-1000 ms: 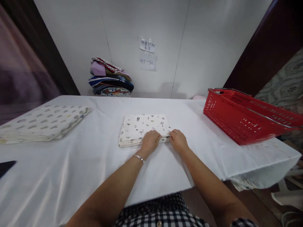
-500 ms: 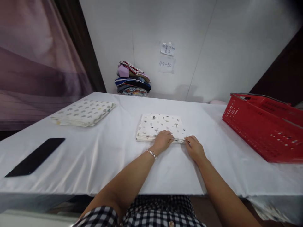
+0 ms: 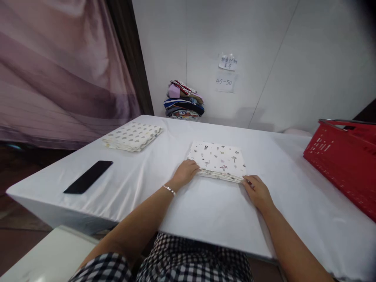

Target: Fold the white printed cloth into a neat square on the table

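A pink curtain is hanging along the left side, with a dark post beside it. On the white desk a black phone is lying flat near the left corner, and beyond it a folded spotted cloth is resting well apart from everything else. Against the back wall a pile of coloured cloths is sitting at the far edge of the desk, with two paper notes stuck on the wall to its right. The left hand, a bracelet at its wrist, is resting on the near left corner of the printed cloth, its fingers curled over the edge and touching the folded layers; whether they are pinching them cannot be told. The printed cloth is lying folded into a square in the middle of the desk, flat, straight ahead of the person. The right hand is lying at the cloth's near right corner, fingers loosely bent with the tips touching the edge, holding nothing that can be seen. At the far right a red basket is standing on the desk, well apart from the cloth. A checked garment is showing at the bottom.
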Available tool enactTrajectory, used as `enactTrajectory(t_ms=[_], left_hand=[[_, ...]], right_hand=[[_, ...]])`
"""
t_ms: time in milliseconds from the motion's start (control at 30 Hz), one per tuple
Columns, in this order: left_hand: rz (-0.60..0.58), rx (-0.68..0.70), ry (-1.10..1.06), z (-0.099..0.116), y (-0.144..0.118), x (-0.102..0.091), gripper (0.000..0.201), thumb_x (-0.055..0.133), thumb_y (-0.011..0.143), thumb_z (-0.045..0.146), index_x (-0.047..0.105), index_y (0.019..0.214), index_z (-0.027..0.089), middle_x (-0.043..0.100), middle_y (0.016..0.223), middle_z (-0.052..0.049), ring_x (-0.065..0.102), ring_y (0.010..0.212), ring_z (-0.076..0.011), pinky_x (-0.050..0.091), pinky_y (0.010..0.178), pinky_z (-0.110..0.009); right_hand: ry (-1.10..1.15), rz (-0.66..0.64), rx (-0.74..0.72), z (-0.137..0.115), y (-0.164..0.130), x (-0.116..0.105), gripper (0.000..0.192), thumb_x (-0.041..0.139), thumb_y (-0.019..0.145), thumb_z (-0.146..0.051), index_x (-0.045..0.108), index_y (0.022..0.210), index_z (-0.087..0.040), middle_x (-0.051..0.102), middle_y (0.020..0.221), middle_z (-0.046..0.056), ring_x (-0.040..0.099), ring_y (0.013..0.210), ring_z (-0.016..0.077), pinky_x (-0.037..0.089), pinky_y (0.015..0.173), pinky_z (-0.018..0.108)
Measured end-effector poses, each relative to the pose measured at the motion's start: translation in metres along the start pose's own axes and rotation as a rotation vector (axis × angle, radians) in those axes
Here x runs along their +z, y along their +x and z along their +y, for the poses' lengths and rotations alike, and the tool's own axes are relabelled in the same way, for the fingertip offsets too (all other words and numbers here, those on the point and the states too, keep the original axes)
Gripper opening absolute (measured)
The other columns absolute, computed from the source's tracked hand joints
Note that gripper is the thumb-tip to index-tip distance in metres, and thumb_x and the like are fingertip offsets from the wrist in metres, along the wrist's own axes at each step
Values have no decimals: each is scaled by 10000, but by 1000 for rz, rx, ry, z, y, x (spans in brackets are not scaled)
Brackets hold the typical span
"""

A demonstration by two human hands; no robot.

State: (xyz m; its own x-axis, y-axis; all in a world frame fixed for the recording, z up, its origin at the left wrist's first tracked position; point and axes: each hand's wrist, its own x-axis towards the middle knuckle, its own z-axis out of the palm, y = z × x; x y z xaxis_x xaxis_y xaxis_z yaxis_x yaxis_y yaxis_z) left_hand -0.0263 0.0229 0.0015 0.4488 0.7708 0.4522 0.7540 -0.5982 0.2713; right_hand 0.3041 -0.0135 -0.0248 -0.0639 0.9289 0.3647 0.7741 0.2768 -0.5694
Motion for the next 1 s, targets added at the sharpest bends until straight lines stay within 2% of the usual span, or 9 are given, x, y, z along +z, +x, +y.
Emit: enactTrajectory(t_ms=[100, 233, 300, 367, 533, 667, 800, 1000], left_hand=[[135, -189, -41, -18, -15, -13, 247, 452, 880, 317, 640, 776, 197, 615, 852, -47, 520, 848, -178, 387, 782, -311], [340, -590, -213, -25, -22, -19, 257, 498, 818, 384, 602, 682, 194, 595, 768, -14, 528, 735, -144, 399, 692, -263], [360, -729, -311, -22, -22, -19, 293, 521, 783, 439, 580, 639, 191, 579, 709, 5, 515, 657, -125, 389, 627, -244], [315, -817, -363, -18, -20, -19, 340, 540, 748, 500, 560, 611, 190, 554, 634, 20, 494, 597, -117, 366, 572, -236], [146, -882, -317, -9, -14, -19, 409, 544, 709, 587, 534, 601, 193, 533, 569, 26, 470, 538, -117, 317, 515, -237], [114, -885, -259, -7, -9, -17, 326, 570, 709, 507, 528, 616, 197, 545, 592, 21, 478, 558, -121, 314, 524, -237], [85, -936, -312, -9, -7, -18, 256, 577, 703, 419, 505, 595, 199, 530, 554, 28, 472, 531, -118, 310, 509, -234], [46, -937, -303, -12, -7, -20, 260, 568, 706, 426, 504, 591, 202, 532, 543, 26, 479, 522, -123, 314, 502, -238]], right_hand=[[9, 5, 24, -1, 1, 0, 338, 455, 841, -446, 659, 982, -216, 599, 1001, 46, 587, 785, 165, 471, 695, 304], [37, 10, 45, -2, 1, 0, 345, 456, 836, -448, 671, 963, -212, 602, 971, 42, 586, 790, 170, 465, 691, 306], [51, 12, 49, -1, 1, 0, 352, 452, 835, -455, 673, 960, -211, 603, 962, 41, 584, 792, 172, 462, 694, 309], [61, 18, 47, -1, 1, 0, 359, 442, 839, -461, 675, 951, -211, 604, 955, 40, 583, 802, 173, 459, 707, 310], [78, 76, 52, -1, 2, 3, 354, 431, 845, -452, 667, 953, -211, 603, 976, 43, 578, 851, 179, 459, 743, 312], [88, 112, 39, -1, 2, 5, 350, 434, 842, -448, 649, 979, -208, 603, 988, 57, 576, 842, 185, 465, 708, 314], [60, 97, 44, 1, 2, 6, 325, 445, 835, -439, 659, 917, -207, 603, 966, 50, 580, 820, 180, 460, 715, 313], [64, 89, 70, 1, 3, 6, 338, 441, 820, -451, 658, 897, -203, 605, 971, 53, 570, 839, 186, 451, 724, 314]])
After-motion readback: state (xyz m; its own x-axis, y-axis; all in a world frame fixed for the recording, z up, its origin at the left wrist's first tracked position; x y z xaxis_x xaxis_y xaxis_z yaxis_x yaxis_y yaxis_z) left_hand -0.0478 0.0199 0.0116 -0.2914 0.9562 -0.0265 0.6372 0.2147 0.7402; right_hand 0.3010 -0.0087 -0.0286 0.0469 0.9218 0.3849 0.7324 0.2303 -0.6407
